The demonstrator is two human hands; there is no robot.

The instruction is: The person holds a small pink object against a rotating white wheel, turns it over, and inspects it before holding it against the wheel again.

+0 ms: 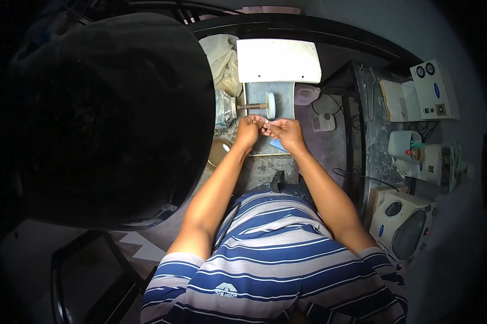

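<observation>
A small pale piece (266, 122) is pinched between the fingertips of my left hand (249, 131) and my right hand (287, 133), which meet in front of a round polishing wheel (271, 105). Its details are too small to tell. The light-coloured wheel sits on a horizontal shaft (252, 106) coming from a grey motor (225, 109) at the left. Beneath my right hand lies a blue cloth or pad (277, 144). Whether the piece touches the wheel cannot be made out.
A white panel (278, 60) stands behind the wheel. A brown bowl (218, 153) is beside my left forearm. Plastic bags (222, 62) lie at the back left. A large black object fills the left. White machines (435, 89) line the right bench.
</observation>
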